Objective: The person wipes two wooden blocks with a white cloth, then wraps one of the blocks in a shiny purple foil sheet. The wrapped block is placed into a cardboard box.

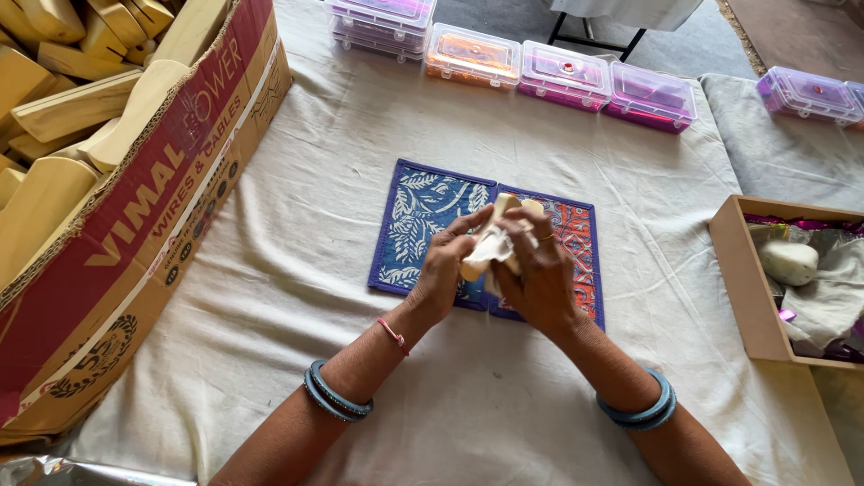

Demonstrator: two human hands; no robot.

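My left hand (447,270) and my right hand (538,274) meet over two patterned mats at the middle of the cloth. Together they grip a small pale wooden piece (506,206) with a white cloth (493,245) pressed around it. The wood's rounded top sticks out above my fingers; its lower part is hidden by the cloth and my hands. Under my left hand lies the blue mat (421,220) with a leaf print. The orange and red mat (576,234) lies under my right hand. Both wrists wear blue bangles.
A big cardboard box (153,198) full of pale wooden pieces (63,108) stands at the left. Several clear plastic cases (562,72) with pink and orange contents line the far edge. A small brown box (745,279) at the right holds a white lump (788,262) and cloth.
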